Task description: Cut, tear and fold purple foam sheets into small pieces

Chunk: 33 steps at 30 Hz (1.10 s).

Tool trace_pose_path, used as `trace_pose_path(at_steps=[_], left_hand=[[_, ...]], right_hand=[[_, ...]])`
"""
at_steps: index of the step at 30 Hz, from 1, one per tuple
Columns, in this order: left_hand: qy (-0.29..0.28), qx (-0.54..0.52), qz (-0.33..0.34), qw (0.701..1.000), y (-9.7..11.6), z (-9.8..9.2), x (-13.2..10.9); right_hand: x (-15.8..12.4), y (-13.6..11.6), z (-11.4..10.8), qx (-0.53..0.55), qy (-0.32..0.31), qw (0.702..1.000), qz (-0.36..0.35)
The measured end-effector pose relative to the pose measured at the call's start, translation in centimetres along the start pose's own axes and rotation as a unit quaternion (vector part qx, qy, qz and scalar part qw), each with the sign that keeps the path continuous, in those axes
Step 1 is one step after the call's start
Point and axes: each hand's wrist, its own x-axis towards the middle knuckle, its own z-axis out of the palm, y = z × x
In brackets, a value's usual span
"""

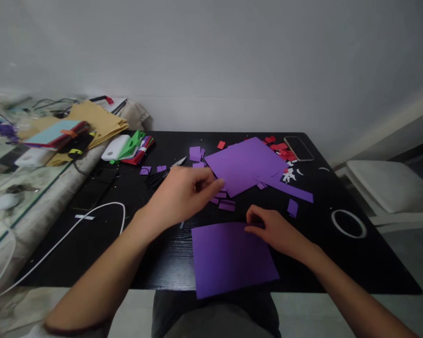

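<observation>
A purple sheet of paper [232, 263] lies at the front edge of the black table, its near edge sticking out over my lap. My right hand [273, 230] is at its far right edge, thumb and fingers closed on the paper. Farther left, my left hand [186, 192] hangs over the table with thumb and fingertips together; whether anything small is between them I cannot make out. Just past those fingertips are small purple paper pieces [227, 205] and a larger purple sheet [246, 164]. Scissors [179, 161] lie partly hidden behind my left hand.
A purple strip [285, 187], red scraps [282, 150], white scraps [288, 174] and a phone [299, 148] lie at the back right. A white cable [91, 211] crosses the left side. Bundled coloured paper [137, 148] is at the back left. A white chair [377, 183] stands at right.
</observation>
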Motion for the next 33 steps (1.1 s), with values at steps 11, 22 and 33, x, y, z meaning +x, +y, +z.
trace_pose_path(at_steps=[11,22,33], left_hand=[[0.182,-0.102,0.065,0.976,-0.5,-2.9,2.3],[0.179,-0.268,-0.030,0.946,-2.2,-4.7,2.0],[0.109,-0.305,-0.011,0.946,-3.0,-5.0,2.1]], right_hand=[[4.1,-7.7,-9.7,0.319,0.353,0.861,-0.181],[6.7,-6.7,-8.8,0.346,0.348,0.861,-0.136],[6.5,-6.7,-9.4,0.364,0.293,0.877,-0.110]])
